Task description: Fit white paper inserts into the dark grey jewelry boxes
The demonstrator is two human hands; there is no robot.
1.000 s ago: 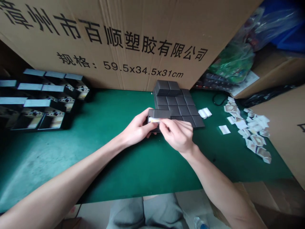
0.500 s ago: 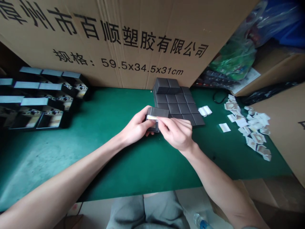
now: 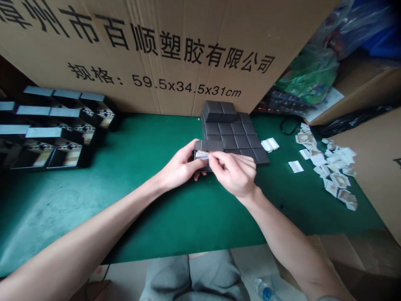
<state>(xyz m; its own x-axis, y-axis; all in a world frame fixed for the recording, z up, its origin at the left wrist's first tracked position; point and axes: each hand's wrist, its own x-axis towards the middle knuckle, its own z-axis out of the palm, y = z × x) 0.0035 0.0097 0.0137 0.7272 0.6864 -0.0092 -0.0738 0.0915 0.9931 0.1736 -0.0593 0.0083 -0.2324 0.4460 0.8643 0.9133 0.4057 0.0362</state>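
My left hand [image 3: 179, 169] is closed round a small dark box [image 3: 209, 145] whose lid stands raised, holding it above the green table. Between thumb and fingertips, my right hand [image 3: 234, 172] pinches a small white paper piece [image 3: 202, 154] at the opening of that box. My fingers hide much of the box's inside. Just behind my hands, shut dark boxes [image 3: 232, 130] are set close together in rows, with a couple stacked on top at the back.
Open dark boxes [image 3: 56, 133] stand in rows at the left. On the right lie a scattered heap of folded white papers [image 3: 340, 165] and a few single ones [image 3: 295, 167]. A large cardboard carton [image 3: 175, 98] borders the back of the green table [image 3: 150, 234].
The white paper piece has tilted and sits lower at the box's opening. My right hand has shifted slightly to the right; the box stays in my left hand.
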